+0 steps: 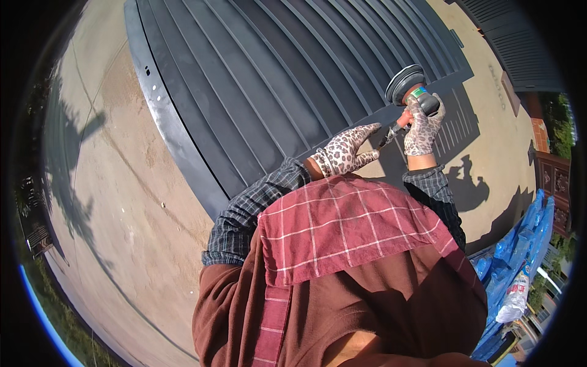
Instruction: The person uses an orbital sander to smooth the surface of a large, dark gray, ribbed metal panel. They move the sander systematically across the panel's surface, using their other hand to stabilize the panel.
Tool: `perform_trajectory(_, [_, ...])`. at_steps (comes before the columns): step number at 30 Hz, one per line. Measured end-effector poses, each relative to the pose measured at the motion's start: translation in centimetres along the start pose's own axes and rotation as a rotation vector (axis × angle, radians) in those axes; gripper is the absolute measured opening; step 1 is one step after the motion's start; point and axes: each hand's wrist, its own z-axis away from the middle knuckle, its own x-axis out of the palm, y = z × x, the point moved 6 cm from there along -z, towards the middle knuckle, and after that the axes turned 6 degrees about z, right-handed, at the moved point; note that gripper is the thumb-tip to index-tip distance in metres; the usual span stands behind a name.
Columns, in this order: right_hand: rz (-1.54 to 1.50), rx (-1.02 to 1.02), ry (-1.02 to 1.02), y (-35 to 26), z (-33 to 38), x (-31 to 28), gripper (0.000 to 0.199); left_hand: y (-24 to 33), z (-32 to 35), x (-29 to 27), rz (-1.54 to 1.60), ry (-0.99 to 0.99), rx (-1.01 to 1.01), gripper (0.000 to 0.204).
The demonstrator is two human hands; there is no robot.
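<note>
My right hand (423, 131), in a leopard-print glove, is closed around the body of a round-pad sander (405, 83). Its dark disc is tilted up at the near right edge of a large dark grey ribbed metal panel (263, 73). From the tool's lower end runs an orange-and-dark hose fitting (400, 121), pointing toward my other hand. My left hand (347, 150), gloved the same way, lies by the panel's near edge with fingers stretched out and thumb apart. It holds nothing, and whether it touches the panel I cannot tell.
Pale concrete floor (147, 202) surrounds the panel, with shadows across it. A bare metal strip (160, 101) edges the panel's left side. Blue plastic sheeting (510, 244) with a white bag (515, 300) lies at right. Another dark ribbed panel (520, 49) stands far right.
</note>
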Motion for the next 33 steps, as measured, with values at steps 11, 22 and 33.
perform_trajectory(11, [0.160,-0.993,-0.821,-7.4,13.0,13.3,0.076,1.8,3.2,-7.5,0.850,0.825,0.220,0.081])
perform_trajectory(22, [0.064,0.180,-1.528,-1.6,18.4,16.3,0.045,2.6,9.4,-11.5,1.043,0.954,0.659,0.067])
perform_trajectory(33, [0.335,-0.779,-1.158,-3.4,17.7,16.1,0.039,5.6,11.3,-11.7,0.765,1.136,0.494,0.061])
